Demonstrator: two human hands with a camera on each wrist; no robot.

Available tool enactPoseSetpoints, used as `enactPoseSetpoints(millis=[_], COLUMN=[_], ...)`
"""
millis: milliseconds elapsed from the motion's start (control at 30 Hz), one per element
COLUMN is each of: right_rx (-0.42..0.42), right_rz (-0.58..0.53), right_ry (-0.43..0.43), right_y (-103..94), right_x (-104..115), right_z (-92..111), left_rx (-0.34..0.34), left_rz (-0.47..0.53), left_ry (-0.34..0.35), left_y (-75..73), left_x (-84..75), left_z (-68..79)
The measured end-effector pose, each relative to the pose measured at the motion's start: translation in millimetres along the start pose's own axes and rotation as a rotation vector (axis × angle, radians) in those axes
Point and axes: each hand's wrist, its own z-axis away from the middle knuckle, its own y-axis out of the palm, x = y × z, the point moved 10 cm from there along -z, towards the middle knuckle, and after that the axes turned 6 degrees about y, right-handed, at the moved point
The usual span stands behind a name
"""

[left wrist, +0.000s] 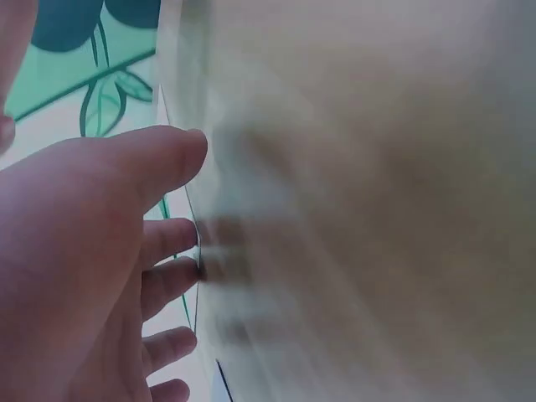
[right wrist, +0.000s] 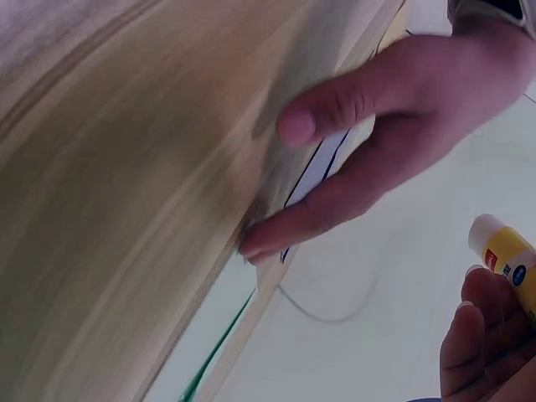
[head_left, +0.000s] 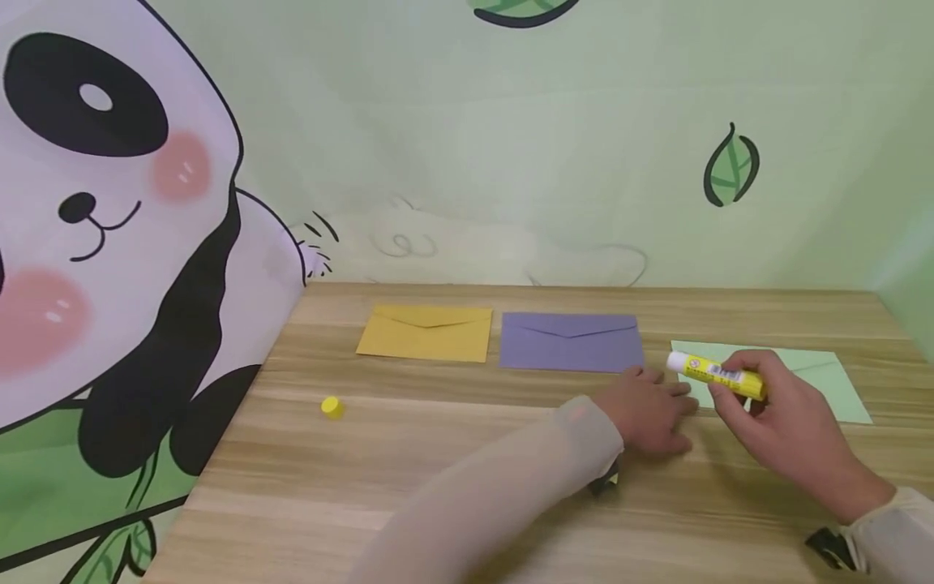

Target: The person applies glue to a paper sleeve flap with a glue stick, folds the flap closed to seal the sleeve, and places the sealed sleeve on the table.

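In the head view my right hand point(head_left: 799, 426) grips a yellow glue stick point(head_left: 711, 373), its white end pointing left, above a pale green envelope point(head_left: 839, 393). My left hand point(head_left: 649, 414) has its fingers extended, the fingertips at the left edge of that envelope. Those extended fingers point(left wrist: 167, 280) show in the left wrist view close to the tabletop. From the right wrist, the left hand point(right wrist: 394, 117) appears with its fingertips at the green envelope, while the glue stick point(right wrist: 511, 260) sits in the right hand at the lower right. A small yellow cap point(head_left: 332, 407) lies on the table.
A purple envelope point(head_left: 569, 349) lies left of the green one, and a yellow envelope point(head_left: 430, 341) further left, in a row near the back of the wooden table point(head_left: 306, 495). Behind stands a pale green backdrop point(head_left: 584, 162) with a printed panda point(head_left: 182, 268).
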Motion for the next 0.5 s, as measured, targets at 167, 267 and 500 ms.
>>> enactPoseSetpoints(millis=[167, 267, 500], right_rx=[0.007, -0.007, -0.019], right_rz=[-0.009, -0.005, -0.002], right_ry=[-0.007, -0.015, -0.015], right_y=[-0.6, -3.0, -6.7], right_x=[-2.7, -3.6, -10.3], right_z=[1.1, 1.5, 1.3], left_rx=[0.036, 0.038, 0.015], left_rz=[0.013, 0.007, 0.02], left_ry=[-0.062, -0.08, -0.093], left_y=[-3.4, -6.5, -15.1], left_x=[13.5, 19.1, 27.2], left_z=[-8.9, -9.9, -7.5])
